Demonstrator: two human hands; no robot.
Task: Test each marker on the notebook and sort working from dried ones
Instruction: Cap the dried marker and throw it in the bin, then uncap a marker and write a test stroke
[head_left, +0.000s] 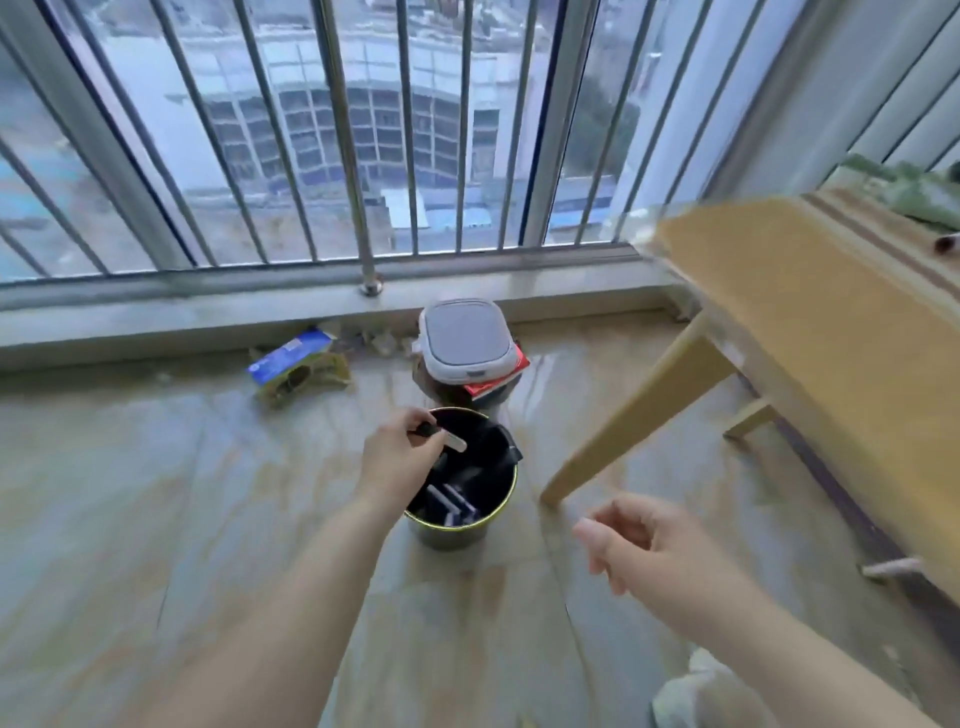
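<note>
My left hand (402, 457) reaches over the rim of a small round bin (501, 512) with a black liner on the floor. Its fingers pinch a marker (441, 435) with a dark body and a pale end, held above the bin's opening. Several dark marker-like pieces lie at the bottom of the bin. My right hand (634, 545) hovers to the right of the bin, fingers loosely curled, holding nothing. The notebook is not in view.
A white lidded bin (462, 340) stands behind the round one, with a red box (498, 382) beside it. A blue and yellow carton (296, 366) lies on the floor to the left. A wooden table (810, 332) fills the right side; window bars (343, 140) run across the back.
</note>
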